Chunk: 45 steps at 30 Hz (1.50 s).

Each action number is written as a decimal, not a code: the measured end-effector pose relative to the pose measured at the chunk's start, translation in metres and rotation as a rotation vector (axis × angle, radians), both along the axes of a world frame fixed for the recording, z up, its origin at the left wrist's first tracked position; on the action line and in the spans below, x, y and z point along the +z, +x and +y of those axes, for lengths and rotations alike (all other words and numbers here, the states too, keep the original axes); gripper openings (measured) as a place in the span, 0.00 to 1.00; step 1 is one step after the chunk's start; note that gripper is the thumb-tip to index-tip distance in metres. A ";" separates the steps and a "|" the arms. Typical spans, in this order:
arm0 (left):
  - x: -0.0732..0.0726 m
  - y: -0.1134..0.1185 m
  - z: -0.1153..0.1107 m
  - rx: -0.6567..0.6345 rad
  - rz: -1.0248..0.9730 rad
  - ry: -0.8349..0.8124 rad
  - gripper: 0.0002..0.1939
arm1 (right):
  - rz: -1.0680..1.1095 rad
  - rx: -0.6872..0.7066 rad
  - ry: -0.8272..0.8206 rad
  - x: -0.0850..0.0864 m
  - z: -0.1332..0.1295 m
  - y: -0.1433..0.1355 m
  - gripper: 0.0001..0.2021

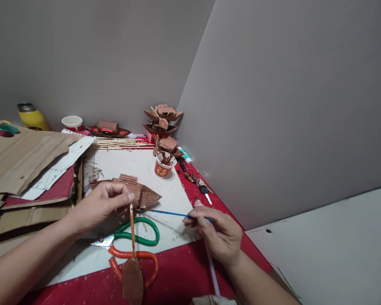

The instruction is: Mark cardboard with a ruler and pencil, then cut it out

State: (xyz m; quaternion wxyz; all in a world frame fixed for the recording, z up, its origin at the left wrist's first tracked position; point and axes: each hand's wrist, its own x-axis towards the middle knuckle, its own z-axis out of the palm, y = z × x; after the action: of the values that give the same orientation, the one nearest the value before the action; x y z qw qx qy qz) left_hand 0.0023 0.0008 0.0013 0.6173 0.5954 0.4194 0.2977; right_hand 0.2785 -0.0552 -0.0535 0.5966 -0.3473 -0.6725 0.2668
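My left hand [109,201] pinches the top end of a small paddle [132,277], whose stick is streaked with brown paint and whose brown blade hangs down toward me. In my right hand [220,231] is a thin blue paintbrush [173,213], its tip pointing left, near the model boat. That brown model boat [149,197] lies on the white board behind my left hand, which partly hides it. Below it, scissors [136,241] with one green and one orange handle lie partly behind the paddle. A red paper cup [164,165] smeared inside with brown paint stands farther back.
Stacked cardboard [22,156] covers the left side. Along the back are a yellow bottle [33,116], a white-rimmed cup [72,123], thin sticks [120,143] and more model boats [161,127]. Keys [203,188] and a tube [186,156] lie beside the grey wall [288,106].
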 end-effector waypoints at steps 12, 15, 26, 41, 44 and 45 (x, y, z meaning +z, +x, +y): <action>-0.004 -0.001 0.001 0.007 -0.021 -0.005 0.21 | -0.042 0.057 0.024 -0.001 0.002 0.005 0.13; -0.004 -0.001 0.001 0.004 -0.018 0.010 0.21 | -0.046 0.029 0.004 -0.002 0.002 0.004 0.13; 0.001 0.002 -0.002 0.044 -0.070 0.011 0.20 | -0.020 -0.447 -0.058 0.026 0.013 0.009 0.07; 0.004 0.002 -0.007 0.148 -0.147 0.034 0.20 | -0.436 -0.212 -0.184 0.050 0.099 0.016 0.20; 0.004 0.004 -0.008 0.185 -0.186 0.018 0.20 | -0.387 -0.268 -0.142 0.051 0.090 0.016 0.22; 0.003 0.005 -0.009 0.196 -0.190 0.019 0.19 | -0.365 -0.310 -0.122 0.054 0.082 0.014 0.20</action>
State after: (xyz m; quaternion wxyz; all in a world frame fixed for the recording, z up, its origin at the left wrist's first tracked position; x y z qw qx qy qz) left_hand 0.0069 -0.0079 0.0048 0.6163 0.5265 0.4125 0.4156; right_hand 0.2928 0.0272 0.0000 0.4768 -0.5242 -0.6906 0.1451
